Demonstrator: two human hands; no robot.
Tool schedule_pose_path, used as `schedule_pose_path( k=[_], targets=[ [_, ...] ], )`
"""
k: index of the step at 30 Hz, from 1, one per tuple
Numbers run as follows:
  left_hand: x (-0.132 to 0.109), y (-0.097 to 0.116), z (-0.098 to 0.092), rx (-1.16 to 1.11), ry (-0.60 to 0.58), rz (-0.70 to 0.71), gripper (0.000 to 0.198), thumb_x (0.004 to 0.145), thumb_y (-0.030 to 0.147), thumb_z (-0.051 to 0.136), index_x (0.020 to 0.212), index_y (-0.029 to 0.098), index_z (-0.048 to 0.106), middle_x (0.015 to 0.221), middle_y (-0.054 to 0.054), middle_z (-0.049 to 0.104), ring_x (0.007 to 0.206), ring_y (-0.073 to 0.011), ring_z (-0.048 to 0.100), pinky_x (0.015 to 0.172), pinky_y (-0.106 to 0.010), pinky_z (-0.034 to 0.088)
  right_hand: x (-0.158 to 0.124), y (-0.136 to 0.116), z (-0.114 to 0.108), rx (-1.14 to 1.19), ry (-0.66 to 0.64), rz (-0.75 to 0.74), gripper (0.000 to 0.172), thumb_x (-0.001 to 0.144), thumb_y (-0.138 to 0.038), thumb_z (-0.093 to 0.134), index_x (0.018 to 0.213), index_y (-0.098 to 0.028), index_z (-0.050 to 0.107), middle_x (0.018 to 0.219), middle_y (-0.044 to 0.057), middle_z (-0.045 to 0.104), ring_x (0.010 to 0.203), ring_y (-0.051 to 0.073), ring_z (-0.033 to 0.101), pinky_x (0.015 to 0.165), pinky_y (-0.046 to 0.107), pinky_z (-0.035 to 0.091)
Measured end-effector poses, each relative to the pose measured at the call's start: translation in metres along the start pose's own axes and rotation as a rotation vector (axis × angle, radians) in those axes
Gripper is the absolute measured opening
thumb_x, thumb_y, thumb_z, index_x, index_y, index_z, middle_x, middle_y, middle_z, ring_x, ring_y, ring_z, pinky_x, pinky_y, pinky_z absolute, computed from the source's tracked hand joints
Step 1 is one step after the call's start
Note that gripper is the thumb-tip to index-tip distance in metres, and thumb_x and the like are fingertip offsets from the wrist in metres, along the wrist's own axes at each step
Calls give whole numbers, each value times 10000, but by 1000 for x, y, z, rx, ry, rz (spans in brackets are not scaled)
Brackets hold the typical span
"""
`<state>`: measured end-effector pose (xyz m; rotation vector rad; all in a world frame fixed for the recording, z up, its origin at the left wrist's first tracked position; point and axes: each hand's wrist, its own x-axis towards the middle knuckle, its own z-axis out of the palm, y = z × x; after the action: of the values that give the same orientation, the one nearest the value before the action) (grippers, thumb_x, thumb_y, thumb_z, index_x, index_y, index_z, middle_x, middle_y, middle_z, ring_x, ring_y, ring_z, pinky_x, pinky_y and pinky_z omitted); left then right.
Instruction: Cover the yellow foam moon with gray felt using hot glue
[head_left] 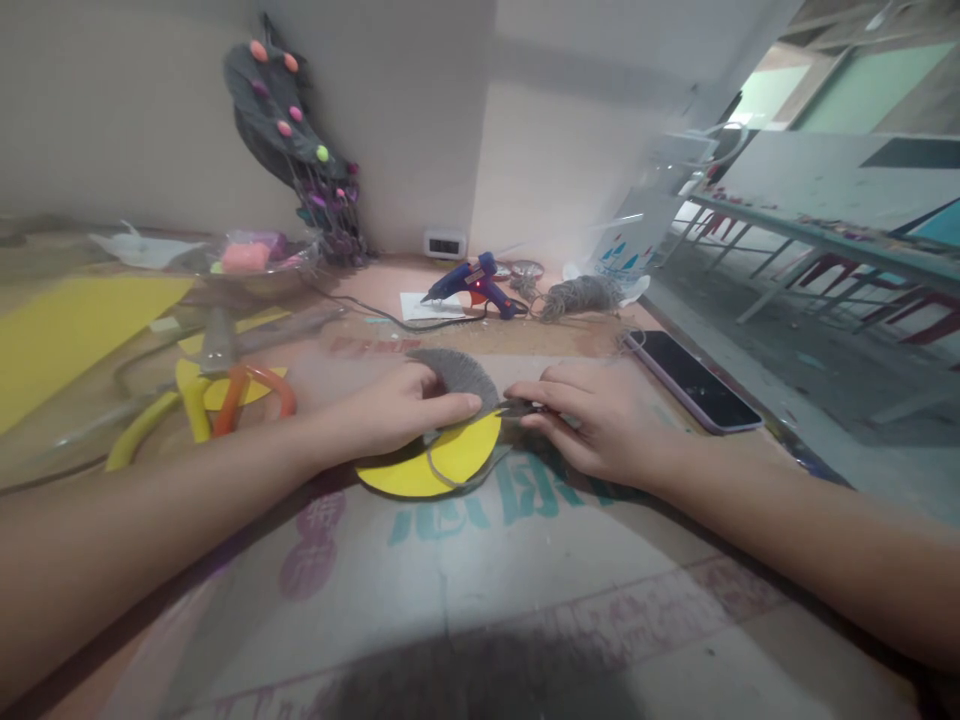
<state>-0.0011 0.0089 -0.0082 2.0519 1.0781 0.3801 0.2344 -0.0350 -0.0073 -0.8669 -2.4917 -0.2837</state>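
Note:
A yellow crescent-shaped cutout [420,472] lies under my left hand [401,405], its upper part covered with rows of grey yarn [457,378]. My left thumb presses on the yarn-covered part; the other fingers are mostly hidden. From the covered part, a loose yarn end [450,482] curves over the bare yellow. Close by on the right, my right hand [574,412] is closed on dark, pointed tweezers [517,408], whose tips reach the cutout's right edge. Blur leaves the fine detail of the tips unclear.
Behind the hands stand a blue glue gun [472,285] and a grey yarn ball [581,297]. A phone [694,382] lies at right. Orange-handled scissors [244,395] and yellow sheet [82,335] are at left. A decorated grey crescent [270,110] leans on the wall.

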Motion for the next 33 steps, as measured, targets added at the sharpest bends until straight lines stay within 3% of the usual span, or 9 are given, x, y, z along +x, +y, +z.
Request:
schedule_pose_path(
  k=[6,19,33],
  targets=[
    [2,-4,3,-60,-2,24,438,785,565,508,852,162,667,822,-30,676,698,-187,594,553,-245,421,0,0,-3,11,-2,28,259,917,-272,473,1044,-110,631,742,55,594,644,137,489,589,258,339],
    [0,-2,0,5,-36,3,429,787,553,502,691,151,617,639,1,567,534,-118,461,449,-223,299,1,0,0,-43,-2,-25,241,925,-256,460,1035,-128,633,753,55,615,653,143,506,592,264,356],
    [1,-4,0,12,-48,13,426,788,546,499,823,154,660,796,-29,662,669,-172,571,538,-238,390,2,0,1,-25,-5,-59,240,930,-248,456,1026,-124,638,740,54,616,657,137,518,594,259,380]
  ],
)
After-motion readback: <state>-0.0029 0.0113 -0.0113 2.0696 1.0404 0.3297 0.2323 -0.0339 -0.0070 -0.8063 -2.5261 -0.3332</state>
